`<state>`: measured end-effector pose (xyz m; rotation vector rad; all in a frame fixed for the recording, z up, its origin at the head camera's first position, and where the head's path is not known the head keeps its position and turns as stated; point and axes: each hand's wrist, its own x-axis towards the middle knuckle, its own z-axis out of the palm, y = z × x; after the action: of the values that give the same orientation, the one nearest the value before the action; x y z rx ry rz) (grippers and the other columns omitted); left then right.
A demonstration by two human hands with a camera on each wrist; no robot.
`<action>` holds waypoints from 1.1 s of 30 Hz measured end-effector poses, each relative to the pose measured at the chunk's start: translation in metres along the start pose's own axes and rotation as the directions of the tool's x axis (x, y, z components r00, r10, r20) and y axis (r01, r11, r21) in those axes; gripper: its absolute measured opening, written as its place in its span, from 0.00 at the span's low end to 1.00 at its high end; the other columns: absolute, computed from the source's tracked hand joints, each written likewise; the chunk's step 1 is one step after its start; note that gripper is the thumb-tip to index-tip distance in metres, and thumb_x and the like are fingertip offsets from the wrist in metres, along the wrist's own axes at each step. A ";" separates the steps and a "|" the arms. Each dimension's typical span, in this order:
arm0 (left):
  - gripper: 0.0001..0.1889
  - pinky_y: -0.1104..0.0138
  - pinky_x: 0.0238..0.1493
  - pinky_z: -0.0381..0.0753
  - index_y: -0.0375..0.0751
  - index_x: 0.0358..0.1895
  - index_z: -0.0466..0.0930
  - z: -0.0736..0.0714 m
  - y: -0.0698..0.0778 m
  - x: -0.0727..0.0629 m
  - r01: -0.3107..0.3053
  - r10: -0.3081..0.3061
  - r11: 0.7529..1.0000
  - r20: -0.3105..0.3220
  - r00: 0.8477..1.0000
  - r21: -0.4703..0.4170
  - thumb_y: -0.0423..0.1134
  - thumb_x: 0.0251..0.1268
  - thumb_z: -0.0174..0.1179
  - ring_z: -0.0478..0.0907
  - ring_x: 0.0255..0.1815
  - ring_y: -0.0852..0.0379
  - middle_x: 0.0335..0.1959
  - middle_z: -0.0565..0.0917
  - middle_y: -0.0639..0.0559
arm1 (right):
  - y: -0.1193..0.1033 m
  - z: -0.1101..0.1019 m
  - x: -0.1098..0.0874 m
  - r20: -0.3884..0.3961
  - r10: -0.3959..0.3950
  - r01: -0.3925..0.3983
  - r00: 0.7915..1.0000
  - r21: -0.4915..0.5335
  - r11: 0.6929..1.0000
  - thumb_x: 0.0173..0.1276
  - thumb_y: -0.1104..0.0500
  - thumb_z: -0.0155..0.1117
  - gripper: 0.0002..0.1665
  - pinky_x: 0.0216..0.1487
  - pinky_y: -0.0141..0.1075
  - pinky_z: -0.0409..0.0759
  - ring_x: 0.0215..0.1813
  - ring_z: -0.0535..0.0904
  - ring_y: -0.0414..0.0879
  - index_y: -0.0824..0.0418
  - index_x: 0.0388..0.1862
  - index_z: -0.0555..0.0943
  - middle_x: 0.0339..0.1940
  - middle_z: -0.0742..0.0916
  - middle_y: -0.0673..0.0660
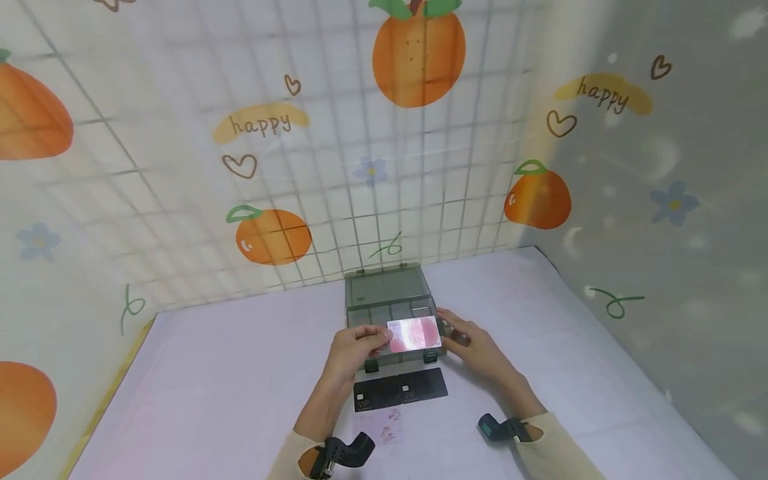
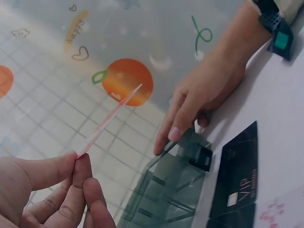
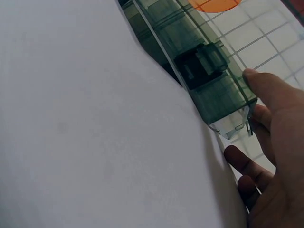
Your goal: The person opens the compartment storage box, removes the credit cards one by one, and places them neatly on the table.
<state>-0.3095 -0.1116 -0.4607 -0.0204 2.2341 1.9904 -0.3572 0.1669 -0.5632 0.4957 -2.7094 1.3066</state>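
Note:
My left hand [image 1: 355, 350] pinches a shiny pink-and-white card [image 1: 414, 335] between thumb and fingertips, above a green see-through compartment box [image 1: 389, 287]. Seen nearly edge-on in the left wrist view, the card [image 2: 110, 118] points up and away from the thumb. The box lies with its lid laid back, and the card covers part of its compartments. At the box's right side is my right hand [image 1: 480, 350], fingers fairly straight along the edge. In the right wrist view, its thumb [image 3: 266, 85] is right at the box's rim, beside a dark latch [image 3: 202, 65].
Two black cards marked VIP [image 1: 378, 395] lie side by side in front of the box. Nearer to me is a pale pink flowered card [image 1: 381, 425]. Behind the white tabletop [image 1: 240, 387] hangs a fruit-printed curtain [image 1: 336, 200]. Dark devices [image 1: 348, 452] are strapped to both wrists.

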 end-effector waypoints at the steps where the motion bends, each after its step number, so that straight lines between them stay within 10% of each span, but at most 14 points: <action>1: 0.14 0.52 0.51 0.80 0.34 0.44 0.86 0.001 -0.001 -0.002 -0.001 0.001 1.000 0.003 1.000 0.000 0.43 0.64 0.70 0.82 0.39 0.53 0.37 0.87 0.50 | 0.001 0.000 0.000 0.001 0.000 0.000 1.000 -0.001 1.000 0.72 0.43 0.64 0.36 0.57 0.54 0.75 0.50 0.77 0.43 0.36 0.77 0.65 0.67 0.79 0.45; 33: 0.11 0.65 0.37 0.82 0.33 0.39 0.87 0.018 -0.051 -0.055 0.067 -0.067 0.998 -0.022 0.997 -0.012 0.39 0.59 0.73 0.85 0.32 0.56 0.31 0.89 0.47 | -0.001 0.000 0.002 0.001 -0.043 0.043 0.999 0.003 0.999 0.70 0.38 0.64 0.39 0.58 0.58 0.74 0.48 0.78 0.43 0.44 0.78 0.66 0.68 0.79 0.48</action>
<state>-0.2481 -0.1052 -0.5065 -0.1180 2.2047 1.9779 -0.3587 0.1658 -0.5617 0.5518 -2.6819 1.2999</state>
